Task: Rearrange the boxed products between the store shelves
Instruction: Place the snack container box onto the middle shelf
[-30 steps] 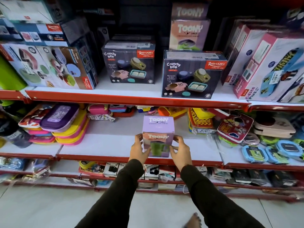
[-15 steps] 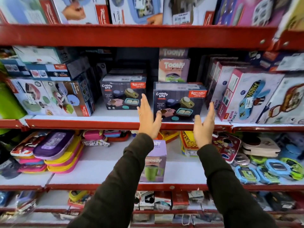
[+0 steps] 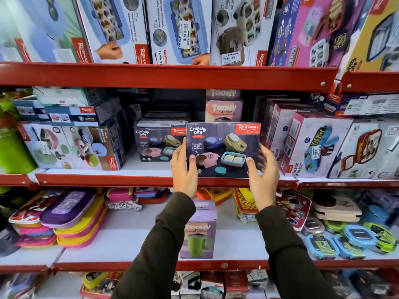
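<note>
A dark Crunchy Bite box (image 3: 223,148) is at the front edge of the middle shelf (image 3: 103,180), tilted toward me. My left hand (image 3: 183,169) grips its left side and my right hand (image 3: 263,171) grips its right side. A second Crunchy Bite box (image 3: 155,143) stands just behind and to the left. A purple Toony tumbler box (image 3: 199,231) stands upright on the lower shelf (image 3: 129,238) between my forearms. Two more Toony boxes (image 3: 223,108) are stacked at the back of the middle shelf.
Tall Rishabh lunch-box cartons (image 3: 179,29) fill the top shelf. Kidzee Plus boxes (image 3: 313,147) crowd the right of the middle shelf, and a multi-piece set box (image 3: 71,147) the left. Stacked flat lunch boxes (image 3: 71,223) and round containers (image 3: 356,240) flank the tumbler box.
My hands let go of the Toony tumbler box on the lower shelf, rose to the middle shelf and closed on the right Crunchy Bite box, pulling it forward. The view tilted up.
</note>
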Demonstrator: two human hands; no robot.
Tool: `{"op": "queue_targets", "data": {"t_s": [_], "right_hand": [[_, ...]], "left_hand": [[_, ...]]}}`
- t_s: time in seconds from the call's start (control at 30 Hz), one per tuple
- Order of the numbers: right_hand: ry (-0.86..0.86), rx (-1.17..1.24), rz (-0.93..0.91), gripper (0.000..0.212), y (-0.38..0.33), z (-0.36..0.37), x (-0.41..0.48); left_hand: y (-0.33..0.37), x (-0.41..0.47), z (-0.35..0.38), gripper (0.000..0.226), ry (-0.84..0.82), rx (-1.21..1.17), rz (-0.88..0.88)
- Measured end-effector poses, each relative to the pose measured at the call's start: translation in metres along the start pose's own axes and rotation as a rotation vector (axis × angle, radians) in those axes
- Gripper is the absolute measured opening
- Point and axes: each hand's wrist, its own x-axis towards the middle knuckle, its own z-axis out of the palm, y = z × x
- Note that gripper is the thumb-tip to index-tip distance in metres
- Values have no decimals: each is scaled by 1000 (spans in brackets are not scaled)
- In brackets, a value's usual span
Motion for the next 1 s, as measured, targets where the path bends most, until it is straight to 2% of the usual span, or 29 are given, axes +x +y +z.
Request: {"op": "queue_targets", "data": {"t_s": [0.2,0.4,0.67,0.8,1.0], "right_hand": [[18,35,-55,39,-12,14,-36],[7,5,-73,38,-14,30,-52],[-139,-63,-102,39,-26,78,-31],[-266,-62,-26,36,-18,112,-22],[-313,-137,-2,39,0,143,-23]], "left_hand": [[-5,-20,-33,51,131,-21,23],[-12,-27,-59,53,122,-64,-26],[-22,11,-109,51,160,31,50],[-35,33,-130,53,151,41,-55],[-62,48,-142,54,123,125,-173]]}}
